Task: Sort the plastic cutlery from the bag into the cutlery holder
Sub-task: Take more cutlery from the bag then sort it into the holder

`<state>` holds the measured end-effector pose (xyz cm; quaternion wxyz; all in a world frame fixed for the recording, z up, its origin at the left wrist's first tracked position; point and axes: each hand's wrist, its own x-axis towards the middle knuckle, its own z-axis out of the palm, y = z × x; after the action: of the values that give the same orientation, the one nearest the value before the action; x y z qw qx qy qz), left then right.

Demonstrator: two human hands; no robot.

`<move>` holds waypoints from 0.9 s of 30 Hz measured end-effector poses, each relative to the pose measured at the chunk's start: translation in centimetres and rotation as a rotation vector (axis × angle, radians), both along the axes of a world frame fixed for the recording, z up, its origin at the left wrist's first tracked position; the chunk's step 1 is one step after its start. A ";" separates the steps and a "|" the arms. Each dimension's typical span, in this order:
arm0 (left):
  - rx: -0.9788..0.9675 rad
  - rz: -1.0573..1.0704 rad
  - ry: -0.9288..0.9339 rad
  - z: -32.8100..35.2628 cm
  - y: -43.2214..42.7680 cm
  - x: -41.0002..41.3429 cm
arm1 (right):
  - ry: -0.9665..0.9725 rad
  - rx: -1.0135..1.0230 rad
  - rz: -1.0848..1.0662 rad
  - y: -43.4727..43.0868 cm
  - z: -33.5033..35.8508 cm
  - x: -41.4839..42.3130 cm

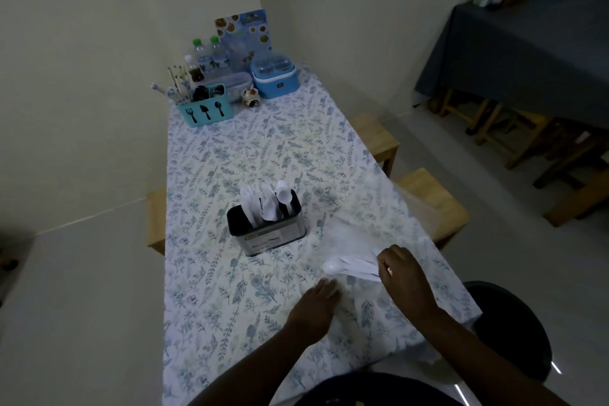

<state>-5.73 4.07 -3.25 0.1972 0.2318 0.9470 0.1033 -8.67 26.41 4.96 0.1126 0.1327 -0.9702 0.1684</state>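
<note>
A black cutlery holder (267,231) stands in the middle of the flowered table, with white plastic knives, forks and a spoon (283,193) upright in it. To its right lies a clear plastic bag (369,224), nearly see-through. My right hand (403,277) grips a bunch of white plastic spoons (349,266) by their handles at the bag's near end, bowls pointing left. My left hand (313,306) presses flat on the bag's near edge, fingers together, just below the spoon bowls.
At the table's far end stand a teal cutlery caddy (206,110), water bottles (211,56), a blue lidded box (275,79) and a menu card. Wooden stools (435,201) sit along the right side. A dark-clothed table (527,53) stands at the back right.
</note>
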 end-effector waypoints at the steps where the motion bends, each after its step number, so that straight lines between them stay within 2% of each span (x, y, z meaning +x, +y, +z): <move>1: 0.027 -0.004 0.004 -0.1 -0.1 0.1 | 0.022 0.008 -0.010 0.1 0.1 0.0; 3: 0.084 0.021 0.007 -0.1 -0.2 0.1 | 0.014 -0.011 -0.036 0.2 0.2 0.1; 5: 0.093 0.023 0.056 0.5 0.2 0.3 | 0.053 0.063 0.019 -0.1 0.1 0.5; 8: 0.160 0.177 0.104 1.7 1.3 -0.3 | -0.017 0.018 0.023 -0.5 -0.3 1.0; 12: 0.235 0.030 0.162 0.3 2.4 -2.4 | -0.018 -0.030 0.002 -1.0 -0.9 1.1; 16: 0.145 0.027 0.100 2.1 4.3 -5.1 | -0.007 -0.036 0.016 -0.9 -1.1 0.9; 20: -0.068 -0.112 -0.025 3.3 5.3 -7.9 | 0.003 -0.031 0.020 -0.7 -1.3 0.6; 22: -0.238 -0.187 -0.094 4.7 6.4 -8.8 | -0.013 -0.055 0.015 -0.7 -1.2 0.5; 27: -0.380 -0.145 -0.299 5.9 8.1 -10.4 | -0.026 -0.048 0.019 -0.6 -1.1 0.4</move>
<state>-16.09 12.19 2.65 0.3818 0.2399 0.8907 -0.0577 -8.25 25.83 3.84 0.1015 0.1370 -0.9660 0.1945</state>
